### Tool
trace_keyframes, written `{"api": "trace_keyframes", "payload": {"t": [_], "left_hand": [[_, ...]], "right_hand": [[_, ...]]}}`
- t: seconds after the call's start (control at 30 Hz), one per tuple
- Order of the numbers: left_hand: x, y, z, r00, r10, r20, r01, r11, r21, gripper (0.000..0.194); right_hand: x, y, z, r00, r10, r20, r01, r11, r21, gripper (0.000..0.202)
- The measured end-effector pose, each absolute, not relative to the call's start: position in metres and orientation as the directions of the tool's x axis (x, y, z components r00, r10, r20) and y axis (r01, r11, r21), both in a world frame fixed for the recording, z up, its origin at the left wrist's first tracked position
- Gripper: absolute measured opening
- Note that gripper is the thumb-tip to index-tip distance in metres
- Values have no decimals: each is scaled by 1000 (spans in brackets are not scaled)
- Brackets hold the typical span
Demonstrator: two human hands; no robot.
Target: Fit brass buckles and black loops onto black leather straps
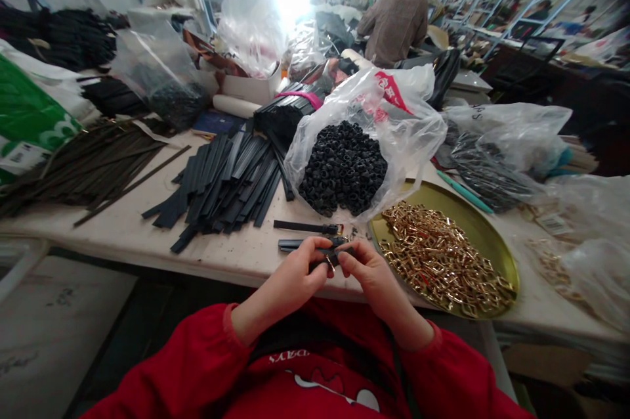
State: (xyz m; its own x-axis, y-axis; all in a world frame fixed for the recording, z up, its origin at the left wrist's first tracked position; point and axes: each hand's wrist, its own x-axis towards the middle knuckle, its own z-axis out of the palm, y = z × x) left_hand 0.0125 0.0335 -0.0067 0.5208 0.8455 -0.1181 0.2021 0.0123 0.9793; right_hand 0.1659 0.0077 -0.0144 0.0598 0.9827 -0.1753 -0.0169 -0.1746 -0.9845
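Note:
My left hand (300,271) pinches a dark strap piece (319,260) with a small gold buckle (331,264) on it, at the table's front edge. On the right, my right hand (363,266) grips the other end of the same piece between thumb and fingers. Just beyond my hands, a black strap with a buckle (305,227) lies flat. Another strap (289,245) lies partly under my left fingers. Small black loops (344,166) fill an open plastic bag. Gold buckles (438,255) are heaped on a round tray (506,261) beside my right hand.
Black strips (231,176) are piled left of the loop bag, with brown strips (93,159) farther left. A teal pen-like tool (464,191) lies by the tray's far rim. Plastic bags (497,150) crowd the right side. A person (398,18) sits beyond the table, back turned.

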Motion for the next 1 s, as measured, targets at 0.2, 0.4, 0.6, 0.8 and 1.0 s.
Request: {"api": "trace_keyframes", "payload": {"t": [0.2,0.4,0.6,0.8,1.0], "left_hand": [[4,36,-9,434,886,-162,353,-2,936,25],[0,32,-6,358,923,-142,569,-95,817,20],[3,26,1,385,918,-96,577,-158,802,17],[1,21,2,354,931,-86,628,-169,760,25],[-4,18,-1,464,862,-203,462,-40,886,21]], "right_hand": [[162,-4,-15,31,987,-155,-151,-149,-977,45],[162,-5,-13,-89,930,-356,-475,-354,-805,26],[155,-12,-10,-166,895,-413,-502,-437,-746,32],[156,-19,-12,-266,883,-386,-533,-469,-704,31],[157,-20,-15,-147,929,-341,-403,-371,-837,32]]}}
